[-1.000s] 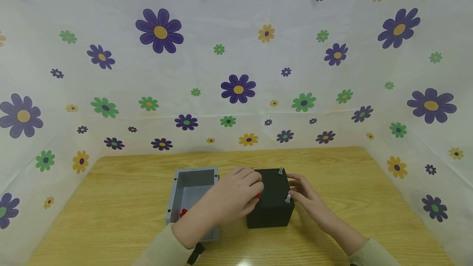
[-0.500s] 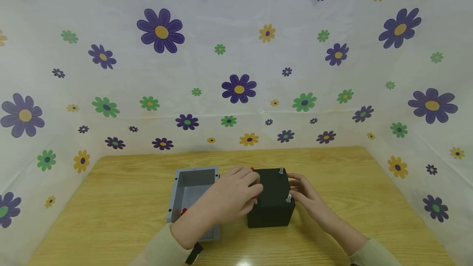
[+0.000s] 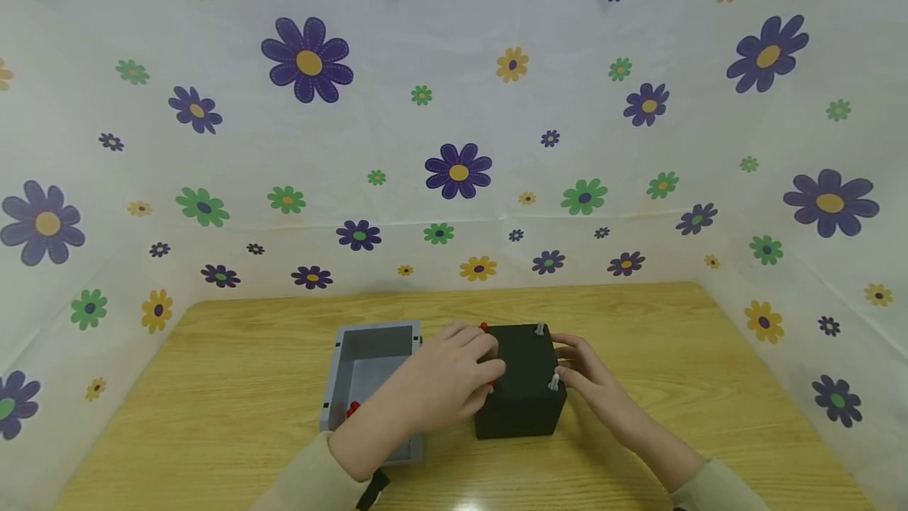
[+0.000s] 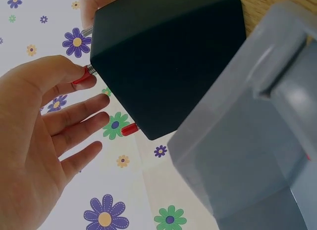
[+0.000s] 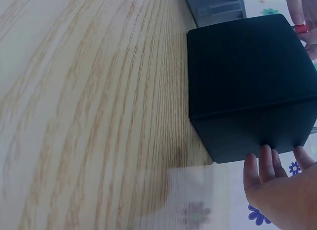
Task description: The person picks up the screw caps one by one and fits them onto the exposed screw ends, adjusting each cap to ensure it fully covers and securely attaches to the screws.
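A black box (image 3: 525,369) stands on the table with upright threaded studs at its top corners. My left hand (image 3: 454,375) reaches over its left side. Thumb and index finger pinch a small red cap (image 4: 80,78) on the near-left stud, the other fingers spread away from it. Another red cap (image 4: 130,129) covers the far-left stud. Both right-hand studs are bare: the far one (image 3: 541,329) and the near one (image 3: 554,382). At the box's right side, my right hand (image 3: 599,394) rests straight fingertips against the wall, its thumb beside the near-right stud.
Left of the box sits a grey open bin (image 3: 376,326), partly behind my left forearm, with small red pieces (image 3: 352,408) inside. The wooden table (image 3: 248,385) ends at a flower-patterned white sheet (image 3: 397,124) at the back and sides.
My left fingers have shifted slightly around the near-left red cap, and the far-left cap has come into sight behind them. My right hand and the box have stayed in place.
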`<state>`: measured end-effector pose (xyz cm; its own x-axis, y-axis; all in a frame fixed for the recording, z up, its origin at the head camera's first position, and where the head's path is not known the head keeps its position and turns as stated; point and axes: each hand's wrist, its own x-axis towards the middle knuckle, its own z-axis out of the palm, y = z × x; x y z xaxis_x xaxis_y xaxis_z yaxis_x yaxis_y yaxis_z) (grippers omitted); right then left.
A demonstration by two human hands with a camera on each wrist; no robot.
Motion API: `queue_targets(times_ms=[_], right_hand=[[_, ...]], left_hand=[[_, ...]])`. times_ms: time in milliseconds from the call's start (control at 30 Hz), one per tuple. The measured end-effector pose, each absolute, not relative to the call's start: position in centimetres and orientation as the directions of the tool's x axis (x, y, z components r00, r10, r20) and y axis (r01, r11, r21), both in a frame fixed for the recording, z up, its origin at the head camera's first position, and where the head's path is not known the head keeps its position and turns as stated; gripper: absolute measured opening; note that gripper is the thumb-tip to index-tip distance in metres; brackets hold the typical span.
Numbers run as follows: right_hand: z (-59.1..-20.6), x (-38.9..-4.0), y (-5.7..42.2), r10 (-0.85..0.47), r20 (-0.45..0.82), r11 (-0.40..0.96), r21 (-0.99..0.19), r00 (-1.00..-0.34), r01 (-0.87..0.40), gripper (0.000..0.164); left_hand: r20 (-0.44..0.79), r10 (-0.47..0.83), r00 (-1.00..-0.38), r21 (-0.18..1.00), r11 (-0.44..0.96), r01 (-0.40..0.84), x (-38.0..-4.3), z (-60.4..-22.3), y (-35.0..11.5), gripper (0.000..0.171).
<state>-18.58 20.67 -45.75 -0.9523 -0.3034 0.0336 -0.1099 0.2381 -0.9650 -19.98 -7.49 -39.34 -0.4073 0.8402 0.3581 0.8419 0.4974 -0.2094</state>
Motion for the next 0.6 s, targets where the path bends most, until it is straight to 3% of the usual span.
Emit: queue_targets(times_ms=[600], right_hand=[[-45.82,-18.62,20.61,-0.296,0.058,0.242,-0.961,-0.953,-0.133,0.050]], left_hand=[[0.343,0.849,-0.401,-0.234,0.490,0.840,-19.86,-39.04,-7.52,0.006]])
